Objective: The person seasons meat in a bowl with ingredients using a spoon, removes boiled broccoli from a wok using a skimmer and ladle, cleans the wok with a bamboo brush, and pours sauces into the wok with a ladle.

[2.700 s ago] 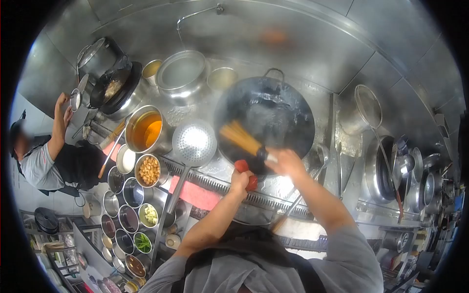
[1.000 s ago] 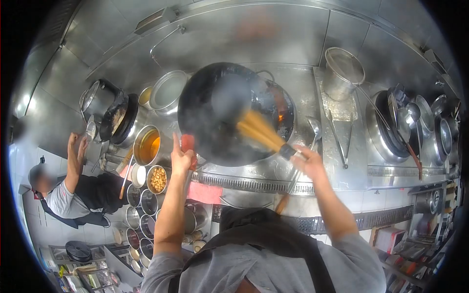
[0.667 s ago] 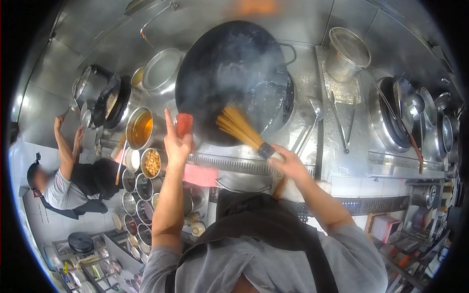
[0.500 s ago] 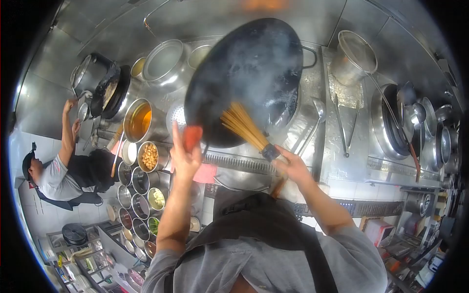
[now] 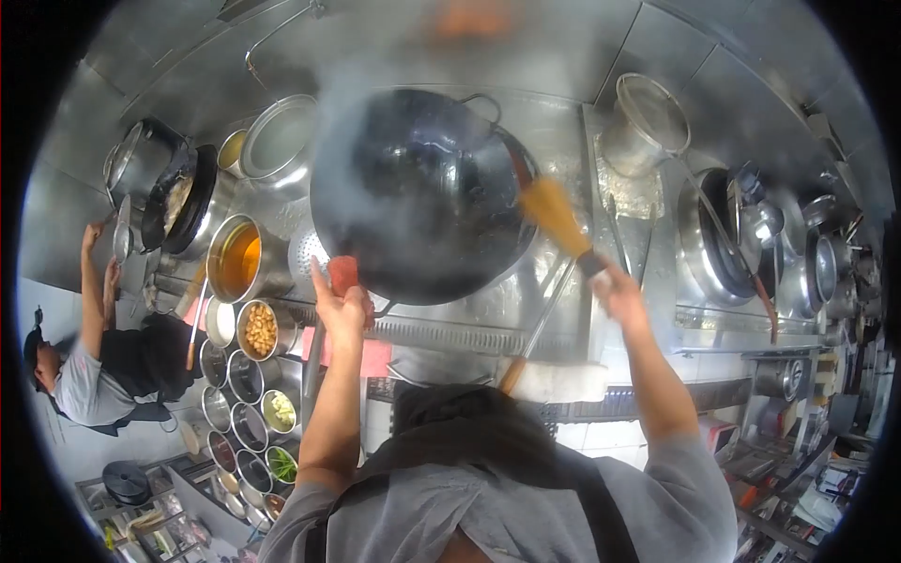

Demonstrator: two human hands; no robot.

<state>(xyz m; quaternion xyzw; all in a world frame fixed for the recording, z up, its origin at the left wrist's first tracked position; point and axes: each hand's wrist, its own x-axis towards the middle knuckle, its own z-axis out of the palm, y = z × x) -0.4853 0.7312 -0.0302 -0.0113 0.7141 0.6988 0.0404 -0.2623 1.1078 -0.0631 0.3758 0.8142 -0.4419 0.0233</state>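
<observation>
A large black wok (image 5: 422, 253) sits on the range, steam drifting over it. At its near left rim, my left hand (image 5: 343, 310) is closed on a folded red cloth (image 5: 344, 273), close to the wok's near loop handle; whether it grips the handle is hard to see. My right hand (image 5: 619, 298) grips a bamboo wok brush (image 5: 554, 216) by its dark-wrapped end. The brush's bristles, smeared by motion, are at the wok's right rim.
Left stand a pot of orange oil (image 5: 240, 258), a pot of nuts (image 5: 258, 328) and several ingredient tins. A strainer (image 5: 654, 117) rests on a pot at right. A ladle's wooden handle (image 5: 512, 373) lies in front. A co-worker (image 5: 89, 375) works at far left.
The wok has gone from steeply tipped to lying flatter. The brush has swung right, from over the wok's near edge to its right rim. My left hand keeps the red cloth.
</observation>
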